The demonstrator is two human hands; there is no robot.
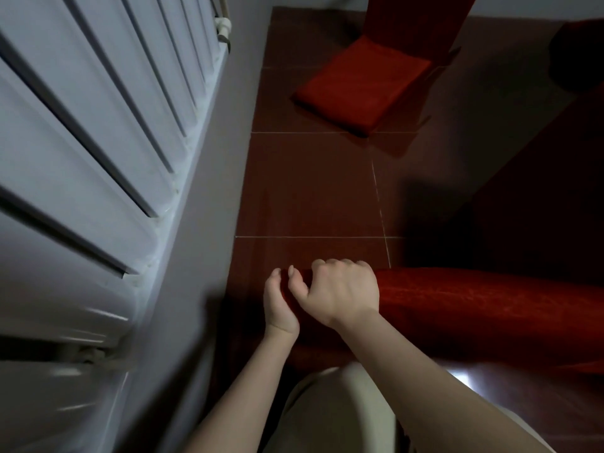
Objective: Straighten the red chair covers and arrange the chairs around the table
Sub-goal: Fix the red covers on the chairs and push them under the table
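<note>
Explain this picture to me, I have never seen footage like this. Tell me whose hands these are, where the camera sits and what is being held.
There is no machine here. A person works with two bare hands, and the single picture comes from a wide-angle camera worn on the head, looking forward and down. The left grip and the right grip are that person's own hands. Both curl round the left end of the red fabric chair cover, which is stretched over the top edge of a chair back. Ahead, a second red-covered chair stands on the reddish-brown tiled floor. A white ribbed radiator runs along the wall on the left.
</note>
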